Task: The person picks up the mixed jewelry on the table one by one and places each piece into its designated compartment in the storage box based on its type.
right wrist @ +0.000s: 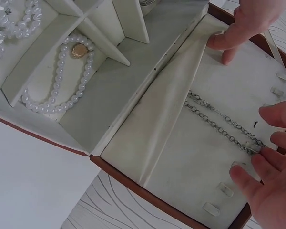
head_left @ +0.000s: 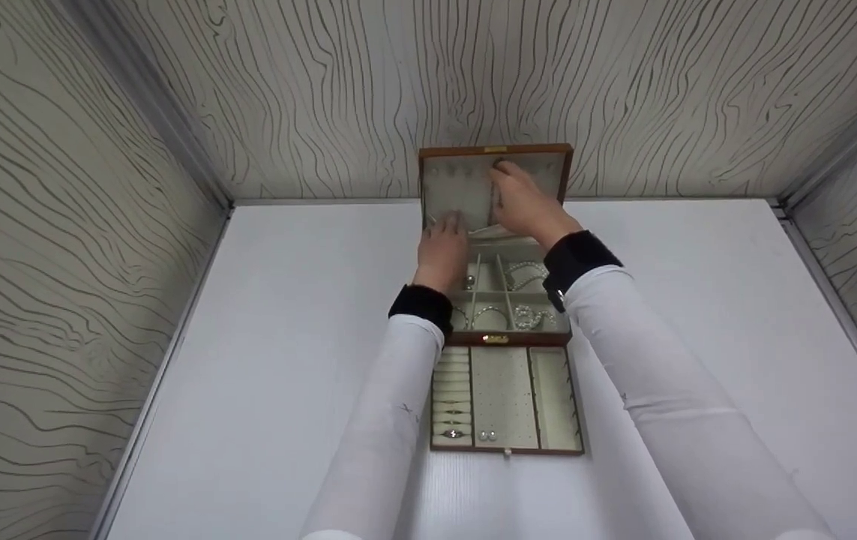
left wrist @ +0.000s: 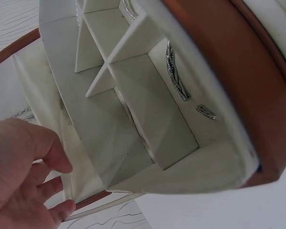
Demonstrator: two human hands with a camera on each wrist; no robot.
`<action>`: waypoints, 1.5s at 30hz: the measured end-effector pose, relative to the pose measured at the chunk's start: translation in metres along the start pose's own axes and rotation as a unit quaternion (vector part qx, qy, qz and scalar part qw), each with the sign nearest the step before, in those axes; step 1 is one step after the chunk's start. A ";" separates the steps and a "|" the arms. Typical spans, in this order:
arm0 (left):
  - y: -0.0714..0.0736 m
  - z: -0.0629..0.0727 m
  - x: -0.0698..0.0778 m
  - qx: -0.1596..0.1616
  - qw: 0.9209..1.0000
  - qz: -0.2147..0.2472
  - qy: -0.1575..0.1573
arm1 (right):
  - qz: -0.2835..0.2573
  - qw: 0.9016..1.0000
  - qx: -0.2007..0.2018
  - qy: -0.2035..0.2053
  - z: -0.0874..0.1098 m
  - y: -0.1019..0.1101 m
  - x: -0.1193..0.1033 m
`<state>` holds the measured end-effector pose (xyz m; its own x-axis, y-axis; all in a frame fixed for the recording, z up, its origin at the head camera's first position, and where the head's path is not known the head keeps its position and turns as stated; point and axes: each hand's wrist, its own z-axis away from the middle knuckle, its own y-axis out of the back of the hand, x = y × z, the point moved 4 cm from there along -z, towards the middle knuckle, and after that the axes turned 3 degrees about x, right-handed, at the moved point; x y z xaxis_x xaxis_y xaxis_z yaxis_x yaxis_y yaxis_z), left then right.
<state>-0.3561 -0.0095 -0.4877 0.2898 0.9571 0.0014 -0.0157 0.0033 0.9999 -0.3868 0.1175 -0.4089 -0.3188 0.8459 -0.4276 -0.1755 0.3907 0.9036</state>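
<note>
A wooden jewelry box stands with its lid raised. Inside the lid, a silver chain necklace runs from a small clear hook down behind a cream fabric pocket. My left hand is at the pocket's upper edge, its fingertips hooked over the fabric. Close by the hook, my right hand has its fingers spread, thumb apart, one fingertip touching the chain. In the left wrist view the left hand shows loosely bent; the right wrist view shows the right hand.
Divided compartments hold a pearl necklace, more pearls and silver bracelets. A pulled-out drawer carries a ring roll and pearl earrings. A patterned wall rises behind the white table.
</note>
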 end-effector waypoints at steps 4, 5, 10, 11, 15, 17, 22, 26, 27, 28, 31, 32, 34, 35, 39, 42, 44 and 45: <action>0.001 0.000 0.000 0.003 1.000 0.002 0.002 | 0.002 1.000 0.011 0.010 0.001 0.000 0.002; 0.001 0.001 0.000 0.005 1.000 0.003 0.003 | 0.001 1.000 0.016 0.014 0.001 0.001 0.002; 0.003 0.002 -0.001 0.019 1.000 0.008 0.002 | -0.009 0.999 0.032 0.027 0.001 0.001 0.003; 0.003 0.002 -0.001 0.020 1.000 0.010 0.001 | -0.012 0.999 0.034 0.027 0.001 0.001 0.003; 0.002 0.002 -0.003 0.017 1.000 0.018 0.000 | -0.018 0.999 0.037 0.034 0.002 0.000 0.005; 0.001 0.002 -0.004 0.013 1.000 0.022 0.000 | -0.016 0.998 0.038 0.038 0.004 -0.001 0.006; -0.002 0.002 -0.006 0.009 1.000 0.021 0.001 | -0.010 0.999 0.020 0.041 0.007 -0.003 0.008; -0.002 0.004 -0.006 0.027 1.000 0.017 0.000 | -0.007 0.999 -0.008 0.039 0.009 -0.004 0.011; -0.002 0.005 -0.006 0.034 0.999 0.016 -0.001 | -0.008 0.999 -0.012 0.040 0.010 -0.005 0.012; -0.002 0.005 -0.006 0.042 0.999 0.015 -0.001 | -0.009 0.999 -0.014 0.040 0.011 -0.004 0.013; -0.003 0.007 -0.006 0.053 0.999 0.014 0.001 | -0.014 0.999 -0.013 0.039 0.014 -0.004 0.016; -0.003 0.007 -0.006 0.053 0.998 0.014 0.002 | -0.017 0.999 -0.009 0.039 0.014 -0.003 0.017; -0.004 0.006 -0.007 0.047 0.999 0.012 0.004 | -0.017 0.999 0.001 0.041 0.016 -0.001 0.019; -0.005 0.006 -0.007 0.041 0.999 0.012 0.005 | -0.018 0.999 0.007 0.042 0.017 0.000 0.020; -0.007 0.005 -0.009 0.018 1.000 0.014 0.004 | -0.035 0.998 0.028 0.046 0.022 0.005 0.024; -0.008 0.005 -0.011 0.009 1.000 0.023 0.001 | -0.065 0.995 0.053 0.048 0.026 0.012 0.029; -0.008 0.006 -0.012 0.007 1.000 0.028 -0.002 | -0.084 0.992 0.077 0.047 0.029 0.017 0.034; -0.008 0.007 -0.012 0.009 0.999 0.032 -0.004 | -0.091 0.991 0.092 0.044 0.030 0.020 0.036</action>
<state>-0.3531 -0.0230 -0.4957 0.2962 0.9529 0.0655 -0.0163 -0.0635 0.9978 -0.3738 0.1671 -0.4056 -0.3788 0.7234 -0.5773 -0.0676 0.6005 0.7968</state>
